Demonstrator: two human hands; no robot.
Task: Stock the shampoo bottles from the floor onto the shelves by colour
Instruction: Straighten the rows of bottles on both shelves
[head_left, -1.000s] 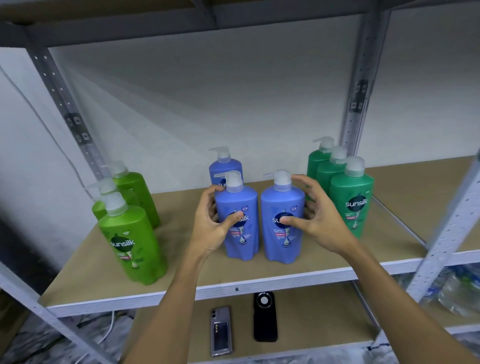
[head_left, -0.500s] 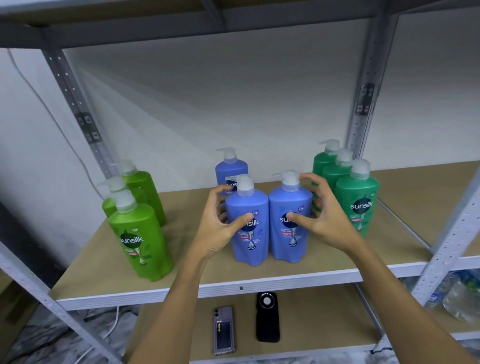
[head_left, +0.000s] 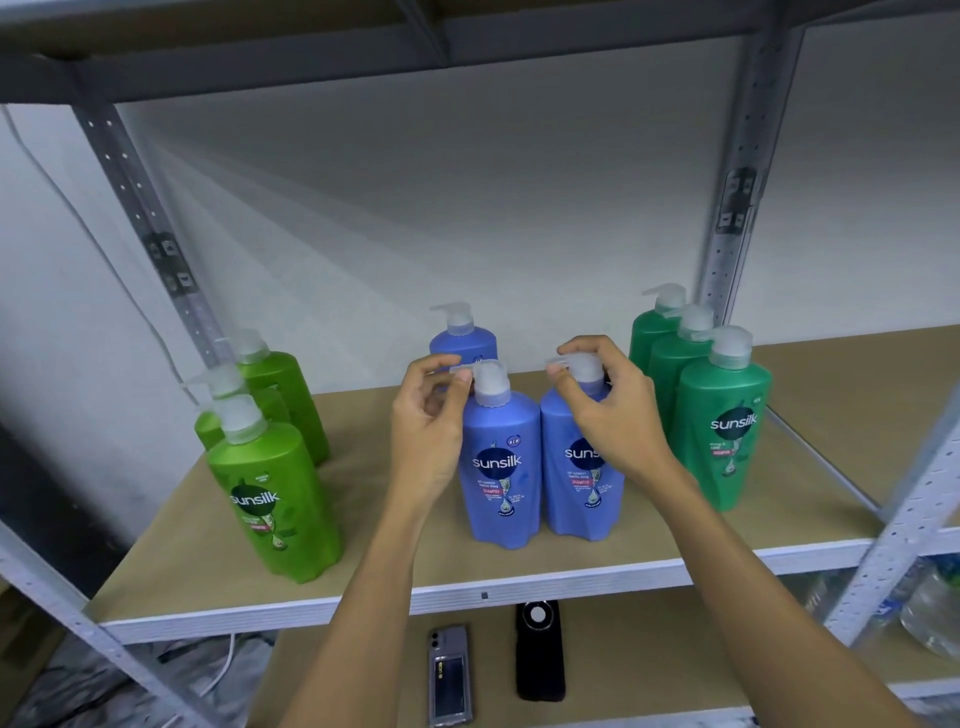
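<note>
While both stand upright, each grip pinches its blue bottle's (head_left: 501, 467) pump.

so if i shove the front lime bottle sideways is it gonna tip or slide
Probably tips before it slides far: the front lime bottle is tall and stands on a narrow base on the matte shelf board. It looks like rigid plastic, so it should not flex. If full, likely heavy; the fill cannot be seen. A low push would be safer.
</note>
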